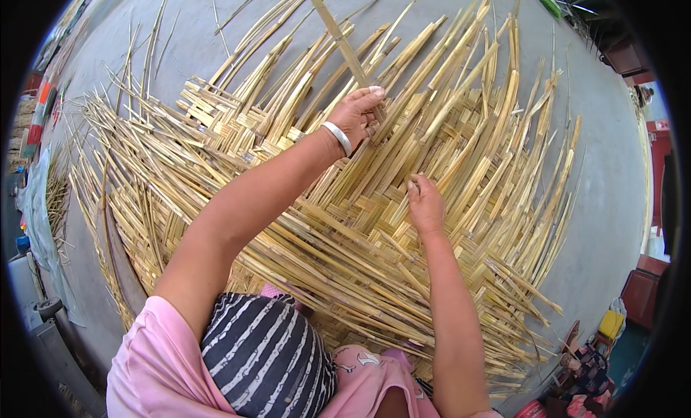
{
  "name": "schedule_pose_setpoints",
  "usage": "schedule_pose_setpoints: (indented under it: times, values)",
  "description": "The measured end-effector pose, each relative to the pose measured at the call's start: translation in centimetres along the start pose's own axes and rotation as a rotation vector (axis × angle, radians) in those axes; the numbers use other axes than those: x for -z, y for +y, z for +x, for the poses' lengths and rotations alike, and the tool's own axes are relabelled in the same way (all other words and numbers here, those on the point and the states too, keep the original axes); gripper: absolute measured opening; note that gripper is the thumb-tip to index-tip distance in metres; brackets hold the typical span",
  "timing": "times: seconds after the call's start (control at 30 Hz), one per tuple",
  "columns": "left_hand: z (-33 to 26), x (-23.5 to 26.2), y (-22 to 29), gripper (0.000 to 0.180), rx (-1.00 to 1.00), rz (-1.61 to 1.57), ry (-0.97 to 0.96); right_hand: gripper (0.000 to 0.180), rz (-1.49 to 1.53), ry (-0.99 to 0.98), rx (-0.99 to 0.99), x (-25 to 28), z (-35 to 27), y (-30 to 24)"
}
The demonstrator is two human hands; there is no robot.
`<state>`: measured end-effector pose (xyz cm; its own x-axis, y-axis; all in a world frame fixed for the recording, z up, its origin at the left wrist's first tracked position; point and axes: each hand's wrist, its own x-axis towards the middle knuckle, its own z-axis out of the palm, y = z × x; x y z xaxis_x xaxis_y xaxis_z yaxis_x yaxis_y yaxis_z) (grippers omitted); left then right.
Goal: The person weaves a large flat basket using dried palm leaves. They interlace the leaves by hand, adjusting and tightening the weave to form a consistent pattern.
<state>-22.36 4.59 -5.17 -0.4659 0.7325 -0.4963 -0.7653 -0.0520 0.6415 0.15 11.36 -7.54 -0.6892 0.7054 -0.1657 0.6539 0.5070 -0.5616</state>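
The left hand (pixel 358 115) is gripping a long flat bamboo strip (pixel 338 33) that runs away to the far side, over the half-woven bamboo mat (pixel 324 231) covering the floor. The right hand (pixel 426 205), just nearer and to the right, is pinching down mat strips. Feeding the strip in low and straight, with neighbouring strips pinned, should be keeping the weave tight.

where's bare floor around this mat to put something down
Bare grey floor lies right of the woven mat, and more beyond its loose far ends. The left edge is crowded with stray strips; the mat's middle holds both hands.
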Motion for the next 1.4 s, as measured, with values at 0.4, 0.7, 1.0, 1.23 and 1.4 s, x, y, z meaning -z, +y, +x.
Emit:
schedule_pose_setpoints:
  times: [0.4,0.7,1.0,1.23,1.4]
  values:
    - [-3.6,6.7,-2.5,0.014,-0.194,0.434,0.258,0.028,-0.37,0.08,0.176,-1.3,-1.1,-0.5]
    - [-4.9,8.3,-1.6,0.015,-0.09,0.14,0.241,0.03,-0.661,0.128,0.465,-2.4,-2.8,0.5]
    - [-5.0,13.3,3.7,0.01,-0.122,-0.087,0.272,0.019,-0.282,0.047,0.477,-1.1,1.6,-7.9]
    - [-4.3,12.9,5.2,0.01,-0.061,-0.039,0.08,0.016,-0.123,-0.096,0.213,-4.9,3.5,-12.7]
    - [-2.0,10.5,5.1,0.012,0.049,0.165,-0.015,0.02,-0.066,0.01,0.137,-5.5,4.0,-12.3]
